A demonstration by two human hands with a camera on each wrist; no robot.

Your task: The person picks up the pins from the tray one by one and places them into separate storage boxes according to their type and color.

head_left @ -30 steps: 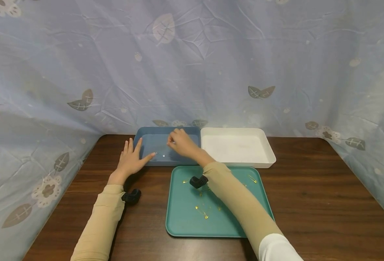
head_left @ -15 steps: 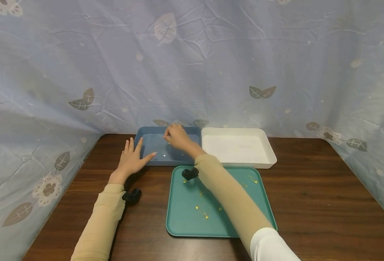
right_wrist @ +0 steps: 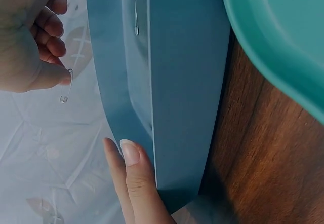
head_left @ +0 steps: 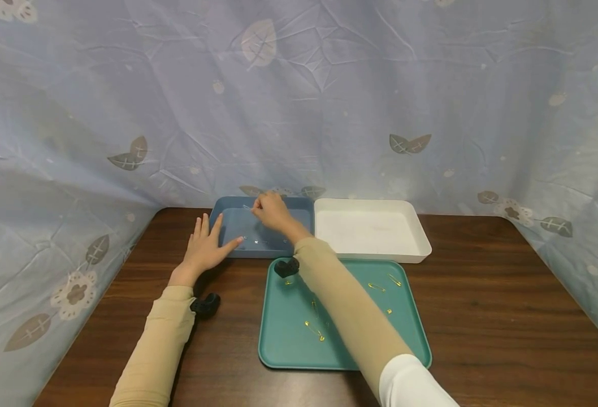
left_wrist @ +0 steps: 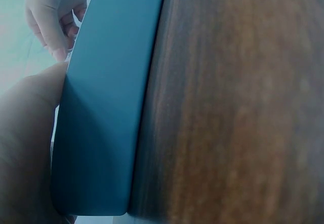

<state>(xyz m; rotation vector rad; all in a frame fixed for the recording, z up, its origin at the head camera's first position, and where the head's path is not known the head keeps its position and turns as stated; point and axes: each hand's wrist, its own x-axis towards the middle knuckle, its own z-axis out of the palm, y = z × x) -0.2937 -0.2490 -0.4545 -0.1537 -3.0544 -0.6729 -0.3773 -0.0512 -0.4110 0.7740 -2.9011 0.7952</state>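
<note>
My right hand (head_left: 272,213) is above the far part of the blue tray (head_left: 235,223). Thumb and fingertips pinch a silver safety pin (right_wrist: 64,100), seen hanging from them in the right wrist view. My left hand (head_left: 204,249) has its fingers spread and rests against the tray's left end, thumb over the rim. Inside the tray lie several small silver pins, among them a safety pin (right_wrist: 136,16) along its near side. Several gold safety pins (head_left: 314,331) are scattered on the green tray (head_left: 289,353), under my right forearm.
A white tray (head_left: 372,226) stands to the right of the blue one, side by side with it. The green tray sits just in front of both, on a dark wooden table (head_left: 492,305). A patterned curtain (head_left: 329,113) hangs behind the trays.
My right hand has moved left and slightly away over the blue tray, carrying the safety pin. More gold pins show on the green tray as the forearm shifts left. The left hand stays put.
</note>
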